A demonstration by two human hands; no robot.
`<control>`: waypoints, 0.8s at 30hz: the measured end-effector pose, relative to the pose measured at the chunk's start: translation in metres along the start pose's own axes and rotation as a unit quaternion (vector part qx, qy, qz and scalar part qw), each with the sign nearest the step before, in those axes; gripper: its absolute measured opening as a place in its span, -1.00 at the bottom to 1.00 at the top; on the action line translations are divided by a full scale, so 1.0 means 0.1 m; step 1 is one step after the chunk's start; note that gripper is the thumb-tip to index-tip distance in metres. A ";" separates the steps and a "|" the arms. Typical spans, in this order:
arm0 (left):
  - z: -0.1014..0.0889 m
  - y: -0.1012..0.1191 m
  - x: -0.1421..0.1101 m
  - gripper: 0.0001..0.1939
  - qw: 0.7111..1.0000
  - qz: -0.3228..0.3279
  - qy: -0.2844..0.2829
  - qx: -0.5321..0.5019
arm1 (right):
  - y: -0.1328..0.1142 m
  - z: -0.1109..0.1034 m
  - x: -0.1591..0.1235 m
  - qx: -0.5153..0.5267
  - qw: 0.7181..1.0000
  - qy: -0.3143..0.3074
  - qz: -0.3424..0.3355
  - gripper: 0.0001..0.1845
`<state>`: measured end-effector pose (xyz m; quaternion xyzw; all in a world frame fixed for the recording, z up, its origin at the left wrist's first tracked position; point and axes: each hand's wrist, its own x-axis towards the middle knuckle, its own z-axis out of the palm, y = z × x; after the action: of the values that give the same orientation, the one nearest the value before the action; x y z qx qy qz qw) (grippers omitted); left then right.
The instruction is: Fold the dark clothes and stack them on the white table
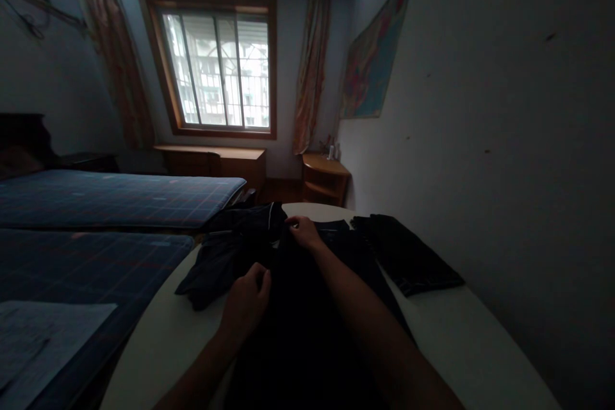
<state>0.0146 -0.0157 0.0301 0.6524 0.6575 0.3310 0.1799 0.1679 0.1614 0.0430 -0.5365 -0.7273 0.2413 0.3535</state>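
A long dark garment, too dim to tell its exact kind, lies down the middle of the round white table. Its far left corner is pinched between the fingers of my right hand, which reaches across the cloth. My left hand is closed at the garment's left edge, nearer to me, and seems to grip that edge. To the left lies a loose, crumpled heap of dark clothes. Another dark garment, folded flat, rests at the right side of the table.
Beds with blue checked covers stand at the left, a paper sheet on the nearer one. A bare wall runs along the right. Beyond are a desk, a corner shelf and a window.
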 end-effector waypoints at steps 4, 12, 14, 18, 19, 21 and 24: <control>0.01 0.01 -0.01 -0.77 1.000 0.000 -0.001 0.025 | -0.05 -0.08 0.01 -0.034 0.999 0.015 0.009 -0.75; 0.04 0.00 -0.01 -0.79 0.997 0.012 0.039 -0.070 | -0.16 -0.18 -0.02 -0.050 0.996 0.036 0.059 -0.72; 0.05 0.05 -0.04 -0.76 0.995 0.024 0.049 -0.087 | -0.16 -0.22 -0.02 -0.033 0.996 0.028 0.077 -0.74; 0.11 0.16 -0.13 -0.71 0.994 0.047 0.051 -0.086 | -0.12 -0.29 0.00 0.034 0.991 -0.012 0.128 -0.69; 0.12 0.18 -0.15 -0.71 0.994 0.052 0.045 -0.087 | -0.10 -0.30 -0.01 0.053 0.989 -0.024 0.137 -0.69; 0.15 0.23 -0.19 -0.73 0.993 0.063 0.027 -0.093 | -0.07 -0.31 -0.05 0.087 0.985 -0.039 0.147 -0.73; 0.19 0.28 -0.24 -0.78 0.990 0.088 0.002 -0.114 | 0.00 -0.34 -0.12 0.119 0.981 -0.036 0.152 -0.68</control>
<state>0.0504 -0.0375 0.0307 0.6827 0.5555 0.4195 0.2223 0.1964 0.1487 0.0614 -0.5859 -0.6158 0.3959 0.3476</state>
